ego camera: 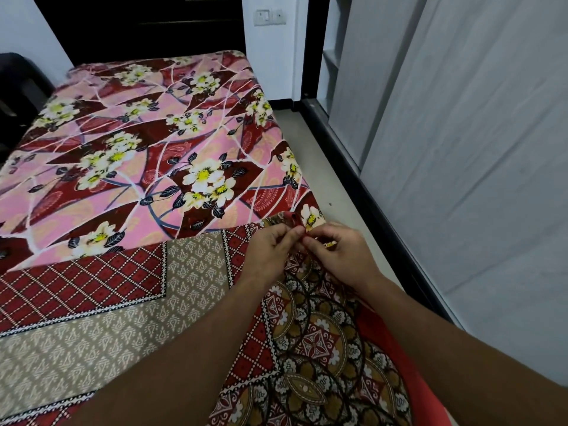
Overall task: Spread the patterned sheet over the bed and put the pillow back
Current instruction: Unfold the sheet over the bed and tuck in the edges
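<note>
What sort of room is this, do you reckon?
Probably a home bedroom: a bed under a floral sheet, a dark headboard at its far end, pale wardrobe doors alongside, and a light switch on the wall.

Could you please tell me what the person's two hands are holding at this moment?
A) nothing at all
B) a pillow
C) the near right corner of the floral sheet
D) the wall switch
C: the left hand and right hand meet at the near right corner of the floral sheet, where their fingers pinch the bunched fabric.
</note>
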